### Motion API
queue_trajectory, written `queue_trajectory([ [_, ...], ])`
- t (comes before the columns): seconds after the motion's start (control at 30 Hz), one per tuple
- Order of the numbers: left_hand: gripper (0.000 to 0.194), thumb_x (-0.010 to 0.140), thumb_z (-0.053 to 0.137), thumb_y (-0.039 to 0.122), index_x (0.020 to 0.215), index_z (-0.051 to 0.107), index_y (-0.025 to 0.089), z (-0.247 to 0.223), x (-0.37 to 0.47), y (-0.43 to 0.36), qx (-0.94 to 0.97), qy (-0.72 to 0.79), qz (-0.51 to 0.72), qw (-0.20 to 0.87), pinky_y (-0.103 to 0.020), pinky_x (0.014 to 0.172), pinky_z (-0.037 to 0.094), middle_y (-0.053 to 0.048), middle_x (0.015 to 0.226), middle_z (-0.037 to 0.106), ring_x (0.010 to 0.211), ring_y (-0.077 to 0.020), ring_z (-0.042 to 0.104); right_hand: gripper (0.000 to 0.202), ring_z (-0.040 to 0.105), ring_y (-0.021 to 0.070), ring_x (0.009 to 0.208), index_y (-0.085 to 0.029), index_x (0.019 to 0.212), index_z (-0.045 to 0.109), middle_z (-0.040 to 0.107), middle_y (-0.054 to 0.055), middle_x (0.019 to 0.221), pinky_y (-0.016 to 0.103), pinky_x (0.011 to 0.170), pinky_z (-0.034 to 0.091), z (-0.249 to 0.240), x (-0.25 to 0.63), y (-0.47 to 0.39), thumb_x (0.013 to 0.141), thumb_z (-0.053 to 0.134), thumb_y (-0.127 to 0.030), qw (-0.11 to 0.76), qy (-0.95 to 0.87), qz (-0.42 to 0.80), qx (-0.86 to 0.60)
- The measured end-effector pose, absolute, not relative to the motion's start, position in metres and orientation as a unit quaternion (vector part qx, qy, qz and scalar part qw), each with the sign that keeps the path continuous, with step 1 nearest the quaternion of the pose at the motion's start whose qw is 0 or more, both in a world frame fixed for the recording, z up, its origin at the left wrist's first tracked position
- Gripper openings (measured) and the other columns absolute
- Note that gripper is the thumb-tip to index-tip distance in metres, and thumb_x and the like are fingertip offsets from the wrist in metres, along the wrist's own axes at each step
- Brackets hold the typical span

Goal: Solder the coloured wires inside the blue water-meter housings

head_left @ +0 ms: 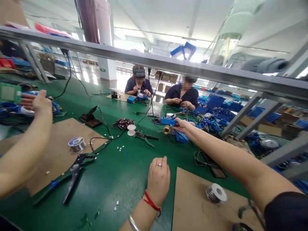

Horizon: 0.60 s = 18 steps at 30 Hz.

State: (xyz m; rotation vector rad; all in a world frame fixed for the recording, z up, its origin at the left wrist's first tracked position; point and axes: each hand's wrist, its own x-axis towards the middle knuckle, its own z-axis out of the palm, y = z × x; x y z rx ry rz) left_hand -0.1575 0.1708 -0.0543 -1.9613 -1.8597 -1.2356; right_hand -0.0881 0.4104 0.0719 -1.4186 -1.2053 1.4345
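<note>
My left hand (158,178), with a ring, a red cord and a silver bangle, rests low over the green tabletop. Its fingers are curled together and nothing shows in them. Farther out, my right hand (181,124) grips a blue plastic housing (167,120). A threaded brass fitting (166,129) sits just below that housing, among black cables. Between my hands and the far side lie green-handled wire strippers (145,137), a white spool (131,129) and a heap of small dark, red-tipped parts (123,123).
At left, a neighbour's arm (36,128) reaches to blue parts and a green board (9,93). Large pliers (74,173) and solder wire (77,145) lie nearby. Another solder spool (216,193) stands on cardboard (190,205). A metal shelf rail (144,59) crosses above; two people work opposite.
</note>
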Motion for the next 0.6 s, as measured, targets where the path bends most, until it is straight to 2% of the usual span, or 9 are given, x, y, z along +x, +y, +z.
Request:
queue_trajectory([
  [0.07, 0.029, 0.09, 0.046, 0.01, 0.118, 0.055, 0.012, -0.047, -0.168, 0.168, -0.634, -0.597, -0.473, 0.133, -0.042, 0.084, 0.048, -0.012, 0.098, 0.061, 0.095, -0.0243, 0.056, 0.029, 0.063, 0.0171, 0.09, -0.014, 0.116, 0.058, 0.062, 0.007, 0.109, 0.035, 0.076, 0.056, 0.08, -0.073, 0.378, 0.094, 0.056, -0.034, 0.37, -0.493, 0.568, -0.545],
  [0.17, 0.02, 0.09, 0.044, 0.011, 0.106, 0.056, 0.015, -0.032, -0.191, 0.158, -0.548, -0.546, -0.603, 0.194, -0.041, 0.088, 0.046, -0.011, 0.097, 0.06, 0.096, -0.0228, 0.056, 0.017, 0.061, 0.0109, 0.068, -0.012, 0.095, 0.061, 0.063, 0.002, 0.082, 0.027, 0.065, 0.054, 0.087, -0.047, 0.316, 0.093, 0.056, -0.029, 0.333, -0.531, 0.585, -0.514],
  [0.23, 0.015, 0.092, 0.044, 0.015, 0.101, 0.055, 0.014, -0.019, -0.208, 0.147, -0.447, -0.553, -0.676, 0.191, -0.042, 0.094, 0.045, -0.011, 0.099, 0.058, 0.101, -0.0217, 0.055, 0.014, 0.056, 0.0087, 0.057, -0.013, 0.078, 0.059, 0.06, -0.001, 0.066, 0.022, 0.062, 0.052, 0.086, -0.03, 0.272, 0.088, 0.059, -0.023, 0.298, -0.561, 0.596, -0.491],
  [0.3, 0.019, 0.094, 0.039, 0.018, 0.106, 0.052, 0.011, -0.007, -0.221, 0.132, -0.398, -0.564, -0.699, 0.188, -0.043, 0.096, 0.044, -0.013, 0.105, 0.054, 0.104, -0.0215, 0.053, 0.018, 0.054, 0.0083, 0.053, -0.014, 0.068, 0.058, 0.059, -0.001, 0.06, 0.021, 0.059, 0.05, 0.079, -0.016, 0.233, 0.083, 0.061, -0.023, 0.252, -0.589, 0.606, -0.473],
  [0.37, 0.021, 0.095, 0.038, 0.02, 0.108, 0.053, 0.012, -0.002, -0.23, 0.116, -0.404, -0.574, -0.692, 0.167, -0.042, 0.093, 0.046, -0.011, 0.105, 0.055, 0.1, -0.0205, 0.055, 0.018, 0.055, 0.0086, 0.053, -0.013, 0.065, 0.06, 0.06, 0.0, 0.06, 0.02, 0.058, 0.049, 0.065, -0.008, 0.202, 0.079, 0.062, -0.024, 0.201, -0.611, 0.612, -0.46],
  [0.47, 0.019, 0.092, 0.045, 0.024, 0.098, 0.06, 0.016, -0.012, -0.235, 0.09, -0.475, -0.593, -0.641, 0.113, -0.039, 0.091, 0.048, -0.008, 0.098, 0.062, 0.095, -0.0211, 0.06, 0.017, 0.056, 0.0099, 0.055, -0.012, 0.067, 0.067, 0.063, 0.001, 0.061, 0.021, 0.056, 0.048, 0.037, -0.004, 0.171, 0.075, 0.065, -0.026, 0.13, -0.644, 0.608, -0.446],
  [0.6, 0.028, 0.092, 0.044, 0.033, 0.105, 0.064, 0.018, -0.045, -0.235, 0.059, -0.541, -0.654, -0.529, -0.009, -0.042, 0.095, 0.048, -0.01, 0.109, 0.067, 0.106, -0.0247, 0.061, 0.013, 0.056, 0.0091, 0.057, -0.012, 0.076, 0.074, 0.063, -0.002, 0.061, 0.018, 0.055, 0.044, 0.008, -0.002, 0.145, 0.072, 0.068, -0.024, 0.051, -0.678, 0.608, -0.41],
])
